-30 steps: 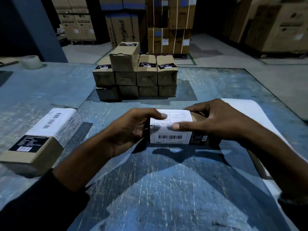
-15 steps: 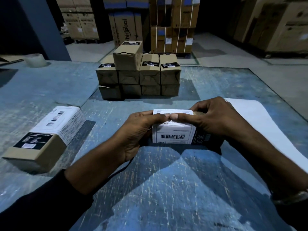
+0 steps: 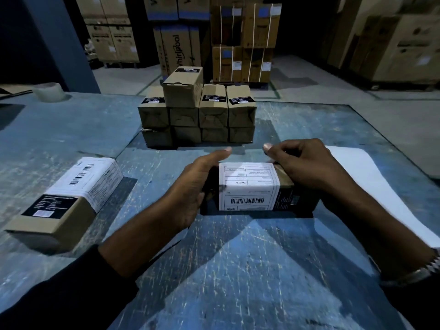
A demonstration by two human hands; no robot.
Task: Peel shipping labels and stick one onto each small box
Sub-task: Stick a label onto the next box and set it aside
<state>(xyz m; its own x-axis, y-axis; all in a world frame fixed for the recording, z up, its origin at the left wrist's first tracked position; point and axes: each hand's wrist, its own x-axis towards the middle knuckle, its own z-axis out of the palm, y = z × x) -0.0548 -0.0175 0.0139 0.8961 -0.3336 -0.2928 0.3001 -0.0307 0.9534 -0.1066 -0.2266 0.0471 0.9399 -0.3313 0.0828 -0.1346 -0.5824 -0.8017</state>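
Box (image 3: 281, 186) on worktop (image 3: 238, 270) between my hands | left hand (image 3: 190, 186) flat against its end, steadying | right hand (image 3: 302, 163) curled over top, bracing it | label (image 3: 247, 184) wrapped on, likely being smoothed

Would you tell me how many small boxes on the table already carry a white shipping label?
2: one box between the hands, one box at the left. The stacked boxes show none, though hidden faces might.
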